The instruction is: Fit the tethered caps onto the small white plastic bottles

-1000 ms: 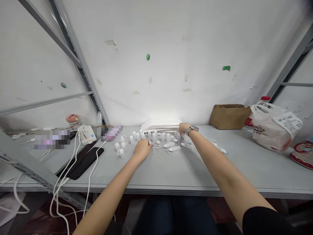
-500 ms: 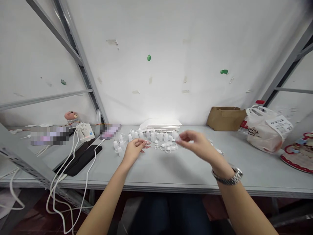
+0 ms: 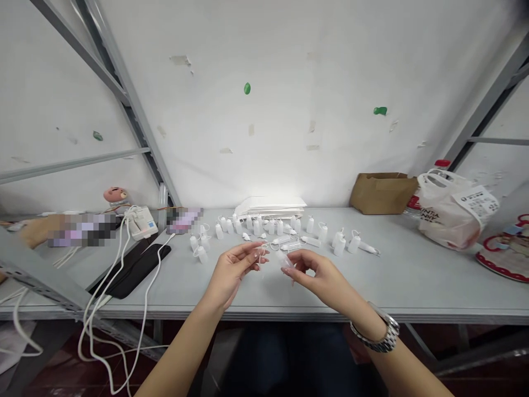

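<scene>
Near the middle of the grey table (image 3: 397,275), my right hand (image 3: 308,269) grips a small translucent bottle (image 3: 283,259), tilted toward the left. Close to its left, my left hand (image 3: 243,264) pinches a thin white ring or strap (image 3: 262,253), partly hidden by the fingers. Several small white squeeze bottles (image 3: 202,254) stand behind and beside both hands, many with a looped strap at the cap. A few others lie on their sides, one of them (image 3: 311,241) just behind my right hand. Small white caps (image 3: 246,236) lie behind my left hand.
White sheets (image 3: 270,207) are stacked against the wall. To the right are a brown box (image 3: 382,193), a plastic bag (image 3: 444,212) and a red-and-white item (image 3: 506,253). A black pouch (image 3: 138,271), cables and a power strip (image 3: 142,223) lie left. Another person's hand (image 3: 43,229) shows far left.
My right hand has moved left and toward me with the bottle, close to my left hand, which has shifted slightly right. The view has shifted a little. Another person's hand has appeared far left.
</scene>
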A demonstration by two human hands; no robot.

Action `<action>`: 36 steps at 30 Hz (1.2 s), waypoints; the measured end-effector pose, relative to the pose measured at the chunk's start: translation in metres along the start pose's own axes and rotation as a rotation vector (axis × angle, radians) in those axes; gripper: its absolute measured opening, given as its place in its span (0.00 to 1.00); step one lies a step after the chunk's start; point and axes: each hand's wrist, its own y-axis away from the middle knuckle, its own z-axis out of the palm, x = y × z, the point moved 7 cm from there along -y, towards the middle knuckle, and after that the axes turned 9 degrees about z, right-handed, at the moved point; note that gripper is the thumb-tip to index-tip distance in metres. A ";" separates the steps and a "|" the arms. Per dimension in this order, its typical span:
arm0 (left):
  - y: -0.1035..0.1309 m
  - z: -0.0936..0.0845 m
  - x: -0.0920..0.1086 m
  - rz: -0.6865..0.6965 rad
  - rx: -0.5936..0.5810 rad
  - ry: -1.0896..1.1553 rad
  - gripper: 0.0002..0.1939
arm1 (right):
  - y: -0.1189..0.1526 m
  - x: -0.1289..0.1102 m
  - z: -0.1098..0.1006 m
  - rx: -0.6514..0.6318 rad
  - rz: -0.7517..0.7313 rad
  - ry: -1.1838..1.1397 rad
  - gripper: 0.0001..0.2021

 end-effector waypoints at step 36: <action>0.001 0.004 -0.012 0.004 0.005 0.025 0.10 | 0.010 -0.012 0.010 0.143 -0.207 0.128 0.07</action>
